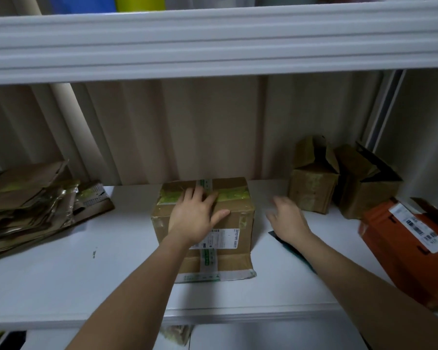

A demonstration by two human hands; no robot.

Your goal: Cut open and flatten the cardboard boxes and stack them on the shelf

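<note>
Box (234,218), taped, is sitting on the white shelf (61,286), directly under the left hand (196,218), long axis running left to right across the body. Left hand is lying flat on its top, fingers spread, gripping nothing. Right hand (287,218) is hovering just right of the box, fingers loosely open, blurred, holding nothing. A dark flat object (280,237) is lying beneath that wrist; possibly the cutter, cannot tell. Flattened stack (28,198) is lying well left of both hands.

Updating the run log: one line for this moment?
left hand flat on taped box | right hand open beside it | flattened stack at left
</note>
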